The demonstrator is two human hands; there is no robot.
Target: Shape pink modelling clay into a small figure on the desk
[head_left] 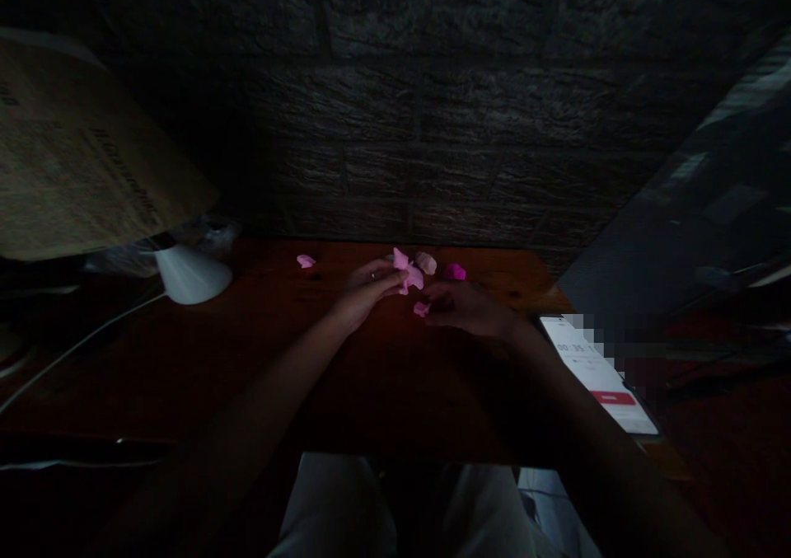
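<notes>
Above the wooden table, my left hand (371,288) grips a light pink, soft-looking piece (409,275) with several pointed lobes, like clay or folded paper. My right hand (463,308) is just right of it, fingers pinched on a smaller pink piece (421,308). Behind the hands lie a pale pink lump (426,262) and a bright magenta lump (456,271). Another light pink piece (306,260) rests apart to the left. Dim light hides the exact material and some of the right fingers.
A white lamp (193,275) with a brown paper shade (92,150) stands at the left, its cable crossing the wooden table (241,377). A phone (602,377) showing a timer lies at the right edge. A dark brick wall (432,113) rises behind.
</notes>
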